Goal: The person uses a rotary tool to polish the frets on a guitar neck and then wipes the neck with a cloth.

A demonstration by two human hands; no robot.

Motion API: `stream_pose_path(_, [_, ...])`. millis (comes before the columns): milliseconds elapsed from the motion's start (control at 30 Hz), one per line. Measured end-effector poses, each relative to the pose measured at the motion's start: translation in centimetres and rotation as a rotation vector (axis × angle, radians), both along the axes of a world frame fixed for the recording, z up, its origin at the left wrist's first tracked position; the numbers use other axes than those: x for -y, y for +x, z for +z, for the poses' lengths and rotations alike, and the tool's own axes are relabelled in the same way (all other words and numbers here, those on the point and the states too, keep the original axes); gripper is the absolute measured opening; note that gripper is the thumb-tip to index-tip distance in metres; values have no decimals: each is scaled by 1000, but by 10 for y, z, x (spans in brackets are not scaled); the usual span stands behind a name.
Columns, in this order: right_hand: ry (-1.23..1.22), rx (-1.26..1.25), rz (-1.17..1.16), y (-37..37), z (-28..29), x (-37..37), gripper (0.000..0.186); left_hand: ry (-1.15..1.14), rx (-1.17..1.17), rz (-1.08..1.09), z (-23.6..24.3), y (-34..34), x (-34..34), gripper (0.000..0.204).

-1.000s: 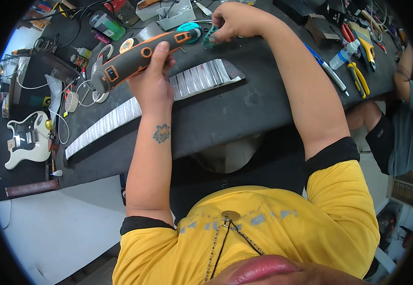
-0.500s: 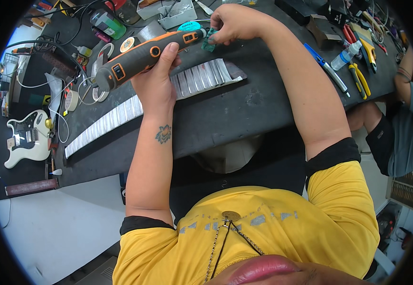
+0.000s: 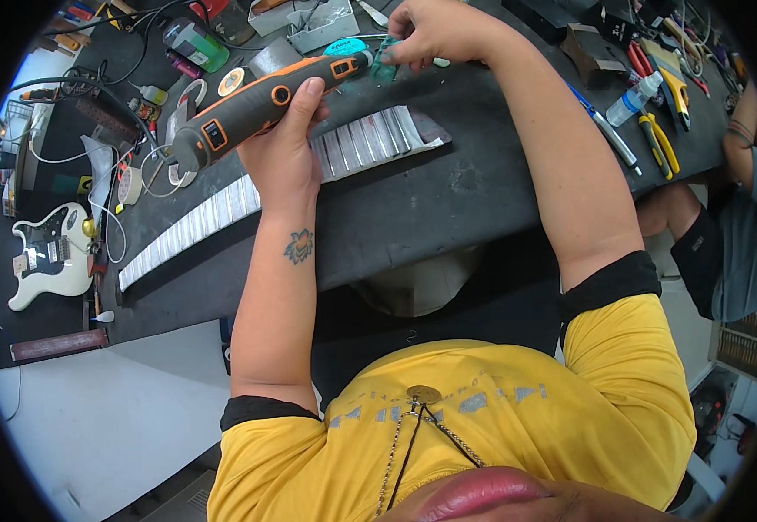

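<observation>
My left hand [image 3: 296,130] grips a grey and orange rotary tool [image 3: 239,113], held diagonally with its tip up and to the right. That tip meets or nearly meets a small translucent green piece [image 3: 384,65], pinched in my right hand [image 3: 422,39]; the exact contact is too small to tell. A pale green smudge, perhaps dust, shows around it. Beneath the tool lies a long, curved, ribbed silvery strip [image 3: 187,226] on the dark bench [image 3: 430,217]. A turquoise round item [image 3: 343,46] sits behind the tool's tip.
At left are a white guitar body [image 3: 52,257], cables, tape rolls and a green bottle [image 3: 204,48]. At right lie yellow pliers [image 3: 659,148], a blue-silver tool [image 3: 609,130], a spray bottle [image 3: 626,104] and other tools. Another person's arm and leg [image 3: 674,217] show at far right.
The rotary tool has shifted slightly right, toward the green piece. My right hand has edged up a little. A faint green haze now shows near the tool's tip.
</observation>
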State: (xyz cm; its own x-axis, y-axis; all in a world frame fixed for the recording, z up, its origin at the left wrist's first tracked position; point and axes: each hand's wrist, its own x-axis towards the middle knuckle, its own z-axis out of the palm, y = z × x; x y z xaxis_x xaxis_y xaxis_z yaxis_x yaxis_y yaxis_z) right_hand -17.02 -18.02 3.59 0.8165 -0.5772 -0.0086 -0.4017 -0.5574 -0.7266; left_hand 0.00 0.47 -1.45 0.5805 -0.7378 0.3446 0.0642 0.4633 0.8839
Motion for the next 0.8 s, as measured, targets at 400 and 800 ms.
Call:
stream_pose_path(400, [-260,11,-131,-3,12,2,33,94,-108,106,12,27,-17,18])
stream_pose_path(800, [-316,-40,-131,-1,3,8,36,139,-64,86,9,19,-12,20])
